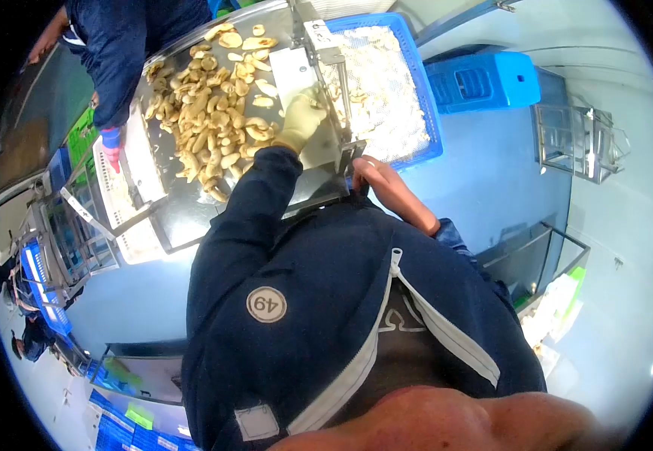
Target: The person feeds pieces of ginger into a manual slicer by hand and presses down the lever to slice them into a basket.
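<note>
Navy jacket (307, 259) nearest; tan pieces (207, 124) lie beside the gloved left grip (304, 120).

I see tan chunks (210, 124), some cream-faced, on a silver-grey tabletop (180, 222). On my feed the left hand (301, 122) shows a pale yellow-green glove (305, 113), and the scraps (375, 90) look off-white inside a bright blue crate (426, 113). The jacket (326, 248) is navy, with a white zip (453, 343) and a round whitish badge (266, 304) bearing dark digits. The floor (477, 146) is light blue.
</note>
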Demonstrator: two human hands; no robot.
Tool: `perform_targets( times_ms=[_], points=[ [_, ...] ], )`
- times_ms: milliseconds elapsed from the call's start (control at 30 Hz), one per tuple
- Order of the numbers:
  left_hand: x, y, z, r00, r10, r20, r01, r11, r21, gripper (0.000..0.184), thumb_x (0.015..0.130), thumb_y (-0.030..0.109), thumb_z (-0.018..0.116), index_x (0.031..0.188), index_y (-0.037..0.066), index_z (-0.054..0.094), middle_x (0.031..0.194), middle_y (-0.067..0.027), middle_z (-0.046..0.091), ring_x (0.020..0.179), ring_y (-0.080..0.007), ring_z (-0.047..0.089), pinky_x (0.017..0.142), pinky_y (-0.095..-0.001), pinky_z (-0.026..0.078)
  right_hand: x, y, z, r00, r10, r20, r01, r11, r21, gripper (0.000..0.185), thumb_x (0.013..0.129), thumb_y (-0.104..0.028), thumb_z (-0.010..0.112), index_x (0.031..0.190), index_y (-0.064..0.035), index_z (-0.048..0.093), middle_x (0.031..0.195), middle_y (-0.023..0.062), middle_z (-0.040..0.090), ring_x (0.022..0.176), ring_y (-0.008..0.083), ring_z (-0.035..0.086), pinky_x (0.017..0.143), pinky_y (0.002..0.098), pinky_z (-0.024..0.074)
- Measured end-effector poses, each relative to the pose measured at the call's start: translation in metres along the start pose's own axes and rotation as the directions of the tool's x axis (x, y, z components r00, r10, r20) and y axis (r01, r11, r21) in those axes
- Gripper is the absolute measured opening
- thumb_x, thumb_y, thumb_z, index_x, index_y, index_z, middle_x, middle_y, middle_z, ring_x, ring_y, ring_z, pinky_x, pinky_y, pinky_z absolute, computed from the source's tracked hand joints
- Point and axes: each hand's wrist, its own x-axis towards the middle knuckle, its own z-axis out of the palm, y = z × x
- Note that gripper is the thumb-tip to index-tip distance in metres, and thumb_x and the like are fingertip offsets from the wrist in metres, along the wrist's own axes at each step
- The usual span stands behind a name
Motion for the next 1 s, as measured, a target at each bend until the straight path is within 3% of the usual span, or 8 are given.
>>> perform_targets(
  times_ms=[100,133,433,567,600,700,800,1000],
  points=[
    [-0.001,-0.004,0.001,0.998,0.038,-0.046,-0.037,0.999,0.023,0.042,0.077,0.006,0.065,0.118,0.002,0.058,0.091,-0.0091,0.07,0.08,-0.0154,0.065,0.072,-0.0262,0.049,0.012,0.042,0.007,0.992,-0.119,0.04,0.122,0.988,-0.098,0.044,0.099,-0.039,0.043,0.089,0.001,0.059,0.086,0.0139,0.06,0.082,0.023,0.055,0.076,0.0331,0.0435],
    [0.002,-0.009,-0.004,0.999,-0.025,0.039,0.024,1.0,0.016,0.046,0.075,0.005,0.065,0.12,0.0,0.057,0.097,-0.0158,0.068,0.086,-0.0235,0.066,0.077,-0.03,0.051,0.019,0.074,0.015,0.982,-0.188,-0.022,0.184,0.975,-0.124,0.045,0.099,-0.04,0.043,0.089,0.001,0.059,0.084,0.013,0.06,0.081,0.022,0.055,0.074,0.033,0.0432],
    [0.009,-0.022,0.007,0.999,-0.011,0.043,0.018,0.987,-0.16,0.042,0.082,-0.001,0.058,0.124,0.001,0.056,0.096,-0.007,0.069,0.084,-0.0141,0.063,0.076,-0.0255,0.049,0.002,-0.002,0.003,0.998,-0.044,-0.042,0.043,0.999,-0.018,0.05,0.099,-0.043,0.042,0.083,0.0016,0.056,0.082,0.0122,0.06,0.081,0.0203,0.055,0.075,0.0323,0.0432],
    [-0.001,-0.01,0.002,0.997,0.01,-0.08,-0.013,0.999,-0.036,0.051,0.081,0.0,0.062,0.13,-0.001,0.05,0.095,-0.0089,0.069,0.082,-0.0151,0.063,0.075,-0.0256,0.049,0.019,0.084,0.022,0.977,-0.202,-0.069,0.194,0.974,-0.114,0.047,0.1,-0.042,0.041,0.09,0.0006,0.056,0.087,0.0129,0.059,0.084,0.0194,0.054,0.078,0.0327,0.0428],
    [0.0,-0.008,-0.001,0.997,-0.065,-0.035,0.064,0.997,-0.04,0.055,0.078,0.005,0.066,0.131,-0.001,0.051,0.109,-0.019,0.067,0.097,-0.0248,0.065,0.085,-0.0296,0.049,0.021,0.086,0.021,0.989,-0.149,-0.018,0.145,0.977,-0.153,0.044,0.1,-0.041,0.042,0.093,0.0001,0.056,0.089,0.0135,0.059,0.085,0.019,0.053,0.078,0.0334,0.0429],
    [0.013,-0.034,0.003,1.0,0.011,0.019,-0.009,0.997,-0.077,0.054,0.079,0.002,0.065,0.13,-0.003,0.048,0.094,-0.0111,0.069,0.077,-0.0159,0.064,0.07,-0.0268,0.05,0.007,0.041,0.011,0.997,-0.077,-0.008,0.077,0.995,-0.06,0.042,0.1,-0.04,0.042,0.093,-0.0007,0.057,0.088,0.0127,0.059,0.083,0.0191,0.052,0.077,0.0329,0.0428],
    [0.021,-0.035,0.008,0.995,0.02,0.093,-0.001,0.98,-0.199,0.055,0.078,0.001,0.064,0.13,-0.004,0.048,0.095,-0.0115,0.068,0.076,-0.016,0.064,0.068,-0.0257,0.05,0.001,0.001,0.001,1.0,0.006,-0.008,-0.006,1.0,-0.007,0.041,0.099,-0.038,0.044,0.091,-0.0009,0.058,0.087,0.012,0.058,0.082,0.0189,0.052,0.077,0.0324,0.0427],
    [0.0,0.002,-0.003,0.994,-0.09,0.057,0.098,0.983,-0.157,0.056,0.08,-0.003,0.061,0.133,-0.004,0.045,0.095,-0.0131,0.069,0.077,-0.0159,0.064,0.069,-0.0249,0.051,0.021,0.086,0.022,0.98,-0.186,-0.077,0.177,0.978,-0.108,0.042,0.099,-0.038,0.044,0.085,-0.001,0.059,0.079,0.0101,0.057,0.078,0.0203,0.052,0.076,0.0318,0.0428]
  ],
)
